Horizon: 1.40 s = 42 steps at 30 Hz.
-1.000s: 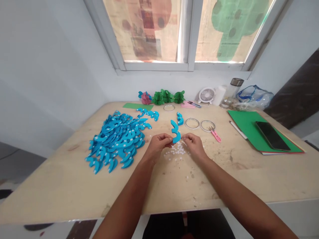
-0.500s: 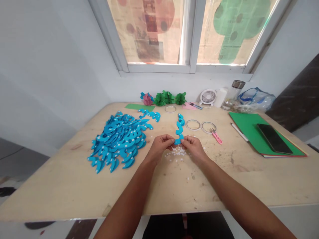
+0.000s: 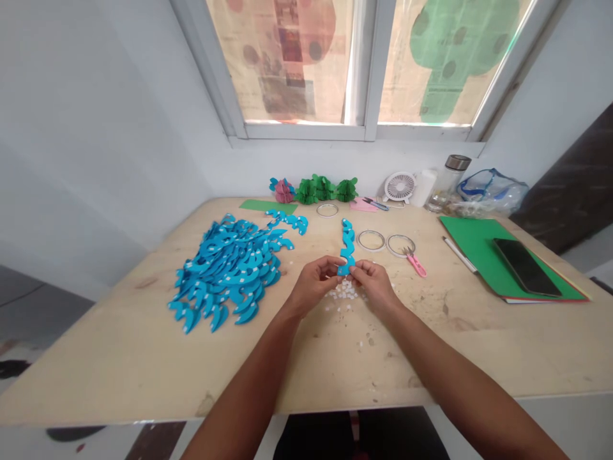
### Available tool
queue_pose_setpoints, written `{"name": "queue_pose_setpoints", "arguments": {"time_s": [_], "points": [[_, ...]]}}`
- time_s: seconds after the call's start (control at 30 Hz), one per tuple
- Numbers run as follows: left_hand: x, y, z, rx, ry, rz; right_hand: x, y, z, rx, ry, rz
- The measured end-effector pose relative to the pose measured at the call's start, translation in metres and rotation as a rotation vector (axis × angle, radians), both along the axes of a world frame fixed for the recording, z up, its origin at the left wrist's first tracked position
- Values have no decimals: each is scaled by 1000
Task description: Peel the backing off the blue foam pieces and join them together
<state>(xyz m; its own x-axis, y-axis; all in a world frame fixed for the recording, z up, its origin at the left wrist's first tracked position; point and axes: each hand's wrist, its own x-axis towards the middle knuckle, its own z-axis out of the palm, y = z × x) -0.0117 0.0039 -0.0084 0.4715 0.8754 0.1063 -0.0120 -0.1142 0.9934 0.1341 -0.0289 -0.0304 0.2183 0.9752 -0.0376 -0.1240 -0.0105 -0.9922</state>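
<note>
A wavy blue paper strip [image 3: 348,241] stretches away from me over the middle of the table. My right hand [image 3: 377,285] pinches its near end from the right side, thumb and forefinger together. From the left, my left hand [image 3: 313,282] has its fingers closed on the same near end; its fingertips are partly hidden. Small white bits [image 3: 345,291] lie scattered on the wood under and between both hands. To the left is a large heap of blue curved paper pieces [image 3: 230,271], many with white squares on them.
Two tape rolls [image 3: 371,240] and pink-handled snips [image 3: 416,263] lie right of the strip. A phone [image 3: 527,267] rests on a green folder [image 3: 472,246]. Along the wall stand green paper shapes [image 3: 323,188], a small fan [image 3: 400,186] and a bottle [image 3: 447,182].
The blue strip, bent with a twisted middle before, now lies as one even wavy line. My left fingers have shifted slightly at its near end, while my right hand has barely moved.
</note>
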Motion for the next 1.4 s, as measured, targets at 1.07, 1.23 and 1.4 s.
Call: {"name": "queue_pose_setpoints", "arguments": {"time_s": [1.07, 1.23, 1.4], "points": [[9, -5, -15, 449, 383, 191, 3, 4, -9, 103, -184, -106], [11, -7, -17, 521, 422, 315, 2, 3, -10, 113, -242, -105], [11, -7, -12, 541, 464, 303, 1, 1, -9, 121, -337, -126]]}}
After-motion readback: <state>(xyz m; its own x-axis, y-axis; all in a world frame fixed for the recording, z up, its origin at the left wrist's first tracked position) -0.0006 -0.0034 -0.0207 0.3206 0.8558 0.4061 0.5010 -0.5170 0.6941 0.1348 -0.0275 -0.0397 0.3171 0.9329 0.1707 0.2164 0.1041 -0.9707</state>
